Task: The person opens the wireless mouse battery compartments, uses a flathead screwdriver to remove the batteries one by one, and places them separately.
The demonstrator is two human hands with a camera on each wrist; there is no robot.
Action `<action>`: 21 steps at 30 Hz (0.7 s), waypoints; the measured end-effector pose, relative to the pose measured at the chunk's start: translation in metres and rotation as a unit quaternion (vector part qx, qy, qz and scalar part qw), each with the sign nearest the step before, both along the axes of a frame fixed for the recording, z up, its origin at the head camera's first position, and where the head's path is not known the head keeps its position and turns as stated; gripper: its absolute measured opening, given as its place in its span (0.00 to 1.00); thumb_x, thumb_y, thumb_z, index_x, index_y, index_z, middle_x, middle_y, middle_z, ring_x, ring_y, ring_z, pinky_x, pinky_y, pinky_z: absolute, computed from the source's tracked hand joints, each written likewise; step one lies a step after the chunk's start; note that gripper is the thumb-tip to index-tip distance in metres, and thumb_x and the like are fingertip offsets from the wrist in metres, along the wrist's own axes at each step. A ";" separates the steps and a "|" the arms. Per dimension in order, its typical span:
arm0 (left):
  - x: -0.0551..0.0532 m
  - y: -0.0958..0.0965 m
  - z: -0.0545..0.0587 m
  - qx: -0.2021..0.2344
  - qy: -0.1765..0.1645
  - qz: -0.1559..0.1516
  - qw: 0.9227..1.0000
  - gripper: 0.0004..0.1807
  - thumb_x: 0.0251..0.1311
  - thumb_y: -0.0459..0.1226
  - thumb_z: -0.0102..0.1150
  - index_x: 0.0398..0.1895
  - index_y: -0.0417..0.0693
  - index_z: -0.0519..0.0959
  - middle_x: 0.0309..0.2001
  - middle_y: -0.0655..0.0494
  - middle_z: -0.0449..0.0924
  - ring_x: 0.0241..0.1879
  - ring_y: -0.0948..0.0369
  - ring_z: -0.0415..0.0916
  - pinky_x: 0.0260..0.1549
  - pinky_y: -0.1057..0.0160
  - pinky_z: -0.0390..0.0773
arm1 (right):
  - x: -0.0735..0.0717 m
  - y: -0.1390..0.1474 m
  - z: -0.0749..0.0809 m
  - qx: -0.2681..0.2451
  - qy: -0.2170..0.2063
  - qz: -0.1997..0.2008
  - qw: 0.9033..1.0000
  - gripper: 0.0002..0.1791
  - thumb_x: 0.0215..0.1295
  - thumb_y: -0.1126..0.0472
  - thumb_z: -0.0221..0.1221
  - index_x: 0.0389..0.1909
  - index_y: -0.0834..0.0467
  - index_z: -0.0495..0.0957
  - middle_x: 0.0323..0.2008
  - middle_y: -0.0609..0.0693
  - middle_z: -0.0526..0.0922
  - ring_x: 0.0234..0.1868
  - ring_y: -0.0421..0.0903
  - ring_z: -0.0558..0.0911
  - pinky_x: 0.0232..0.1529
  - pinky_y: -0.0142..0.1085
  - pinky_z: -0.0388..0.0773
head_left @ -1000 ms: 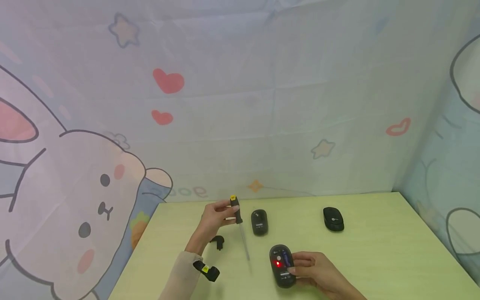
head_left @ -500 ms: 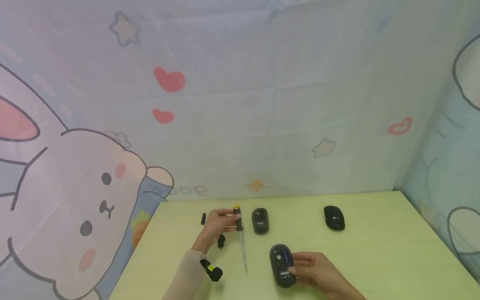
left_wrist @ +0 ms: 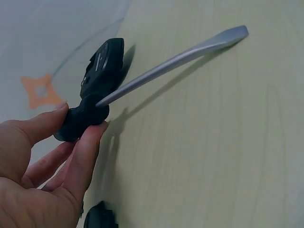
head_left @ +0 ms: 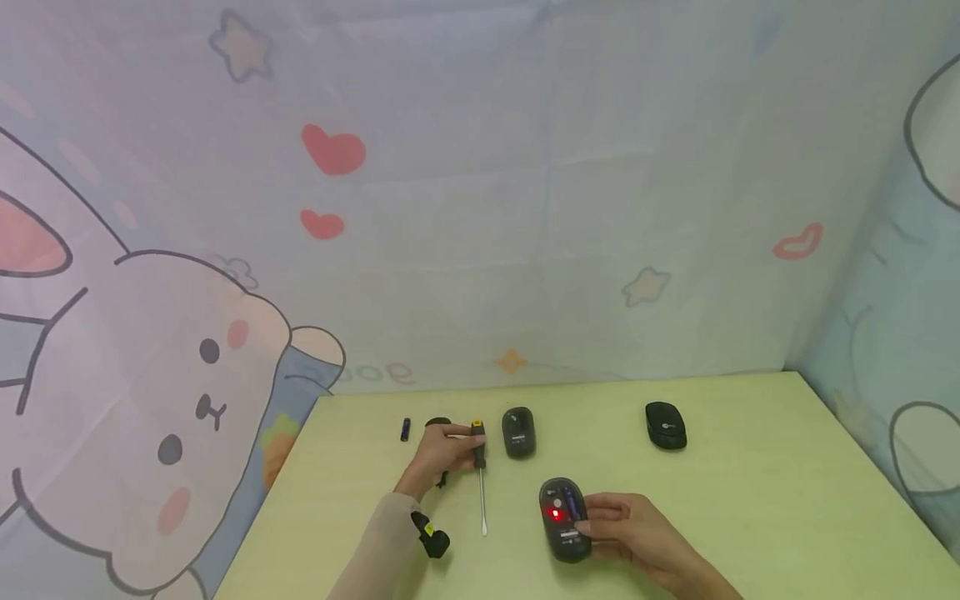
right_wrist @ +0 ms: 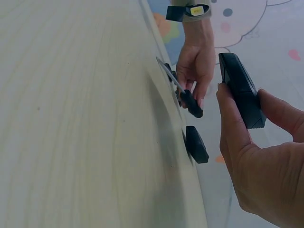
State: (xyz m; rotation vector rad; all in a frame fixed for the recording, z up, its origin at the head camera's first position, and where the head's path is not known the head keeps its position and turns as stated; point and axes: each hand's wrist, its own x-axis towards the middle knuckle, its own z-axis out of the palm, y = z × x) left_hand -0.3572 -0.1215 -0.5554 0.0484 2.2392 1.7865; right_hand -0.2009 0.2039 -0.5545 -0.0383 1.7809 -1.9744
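While the right hand (head_left: pixel 633 533) clamps fingers on an upturned mouse (head_left: pixel 562 537), the left hand (head_left: pixel 441 452) pinches a screwdriver (head_left: pixel 480 460) near the tabletop's far edge (head_left: pixel 585 391).

Behind the worktop (head_left: pixel 780 500) hangs a printed cloth (head_left: pixel 465 275) — rabbit (head_left: pixel 127 358) at left, red hearts (head_left: pixel 334 151) higher up. On the worktop — a battery (head_left: pixel 405 430) at back left, a black mouse (head_left: pixel 666 426) toward back right.

Head view, farthest off, looks forward and down at the bench (head_left: pixel 750 500); wrist views look close along left hand (head_left: pixel 442 454) and right hand (head_left: pixel 630 533); all share the screwdriver (left_wrist: pixel 152 74)
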 end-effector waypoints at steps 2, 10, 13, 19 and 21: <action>0.000 0.000 -0.002 -0.003 0.000 -0.002 1.000 0.31 0.67 0.39 0.71 0.66 0.28 0.76 0.51 0.35 0.88 0.35 0.59 0.91 0.37 0.62 0.92 | 0.000 0.000 0.000 -0.008 0.000 0.000 1.000 0.42 0.68 0.58 0.70 0.73 0.77 0.63 0.64 0.64 0.83 0.54 0.48 0.89 0.55 0.43 0.90; -0.003 0.004 -0.006 -0.017 -0.010 0.000 1.000 0.30 0.66 0.39 0.72 0.65 0.27 0.76 0.53 0.35 0.87 0.42 0.55 0.91 0.41 0.61 0.92 | 0.000 -0.001 0.001 -0.019 -0.003 0.000 1.000 0.41 0.70 0.60 0.68 0.74 0.78 0.61 0.63 0.63 0.83 0.55 0.48 0.89 0.54 0.43 0.90; -0.005 0.007 -0.006 -0.030 -0.009 0.003 0.999 0.30 0.66 0.38 0.72 0.64 0.28 0.76 0.52 0.36 0.88 0.42 0.54 0.91 0.41 0.61 0.92 | -0.002 0.000 0.001 -0.026 -0.001 0.002 1.000 0.41 0.70 0.60 0.68 0.74 0.77 0.61 0.63 0.62 0.84 0.55 0.47 0.89 0.54 0.42 0.90; -0.007 0.012 -0.004 -0.049 -0.008 0.017 0.999 0.26 0.65 0.38 0.72 0.60 0.30 0.80 0.48 0.37 0.89 0.39 0.56 0.90 0.41 0.60 0.92 | -0.002 0.001 0.004 -0.045 0.002 0.006 0.999 0.40 0.70 0.60 0.68 0.73 0.78 0.62 0.61 0.60 0.85 0.55 0.46 0.89 0.53 0.40 0.90; -0.006 0.013 -0.004 -0.062 -0.001 0.018 0.998 0.25 0.65 0.38 0.73 0.59 0.30 0.81 0.47 0.38 0.90 0.38 0.56 0.90 0.40 0.60 0.92 | -0.001 0.001 0.004 -0.047 0.002 0.006 0.999 0.40 0.70 0.60 0.68 0.73 0.78 0.62 0.60 0.59 0.86 0.54 0.46 0.89 0.53 0.40 0.90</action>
